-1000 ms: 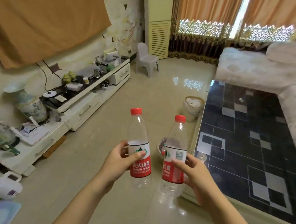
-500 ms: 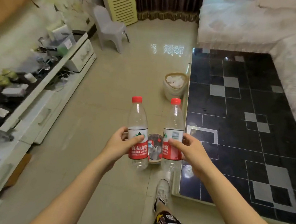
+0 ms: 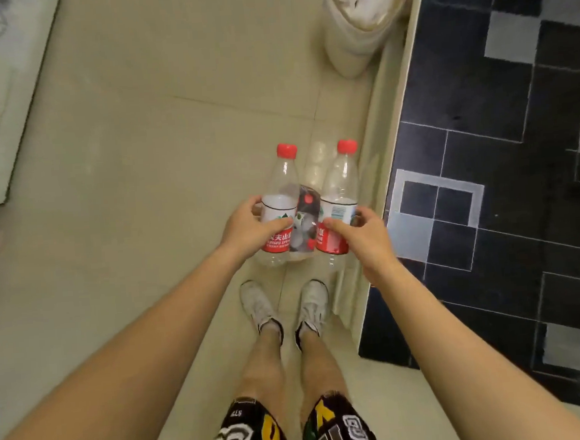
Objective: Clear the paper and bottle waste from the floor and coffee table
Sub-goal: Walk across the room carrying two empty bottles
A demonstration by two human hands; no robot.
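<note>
Gripping clear, red-capped plastic bottles: left hand [image 3: 248, 228] one bottle [image 3: 279, 217], right hand [image 3: 361, 235] another [image 3: 337, 213]

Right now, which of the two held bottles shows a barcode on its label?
The bottle in the right hand, nearer the coffee table: bottle with the barcode. The left hand's bottle shows only lettering.

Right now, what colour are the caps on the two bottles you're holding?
Both caps are red, on the left bottle and right bottle; clearest in the head view.

Open floor [image 3: 147, 168] is lying free to the left, while the desk [image 3: 500, 109] edge is crowding the right and a bin [image 3: 348, 47] is standing ahead.
</note>
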